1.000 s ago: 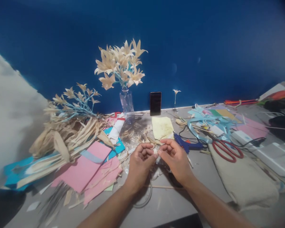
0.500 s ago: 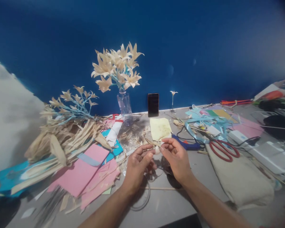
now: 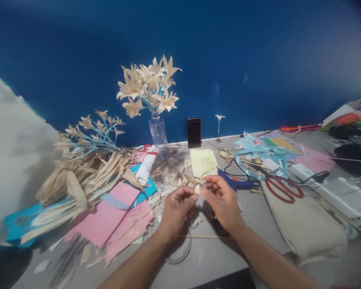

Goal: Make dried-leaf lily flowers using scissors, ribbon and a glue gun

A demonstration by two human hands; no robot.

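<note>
A small cream husk petal [image 3: 197, 189] is pinched between my two hands over the middle of the table. My left hand [image 3: 177, 210] grips its left side between thumb and index finger, the other fingers curled. On the other side my right hand [image 3: 222, 202] holds it with thumb and fingertips. Just beyond the hands lies a stained yellow paper [image 3: 203, 161]. A blue glue gun [image 3: 242, 184] rests right of my right hand. Dry husk scraps [image 3: 176, 176] are scattered ahead of my left hand.
Husk flowers stand in a clear bottle [image 3: 158, 134] near the blue wall. A phone [image 3: 194, 133] leans there. Pink paper [image 3: 108, 216] and husk strips [image 3: 78, 190] crowd the left. Red-handled scissors [image 3: 284, 189] lie on folded beige cloth [image 3: 309, 224] at right.
Half a second ago my left fingers had loosened and spread while my right hand kept the petal. Now the left thumb and index finger have closed on it again. The view shifted slightly.
</note>
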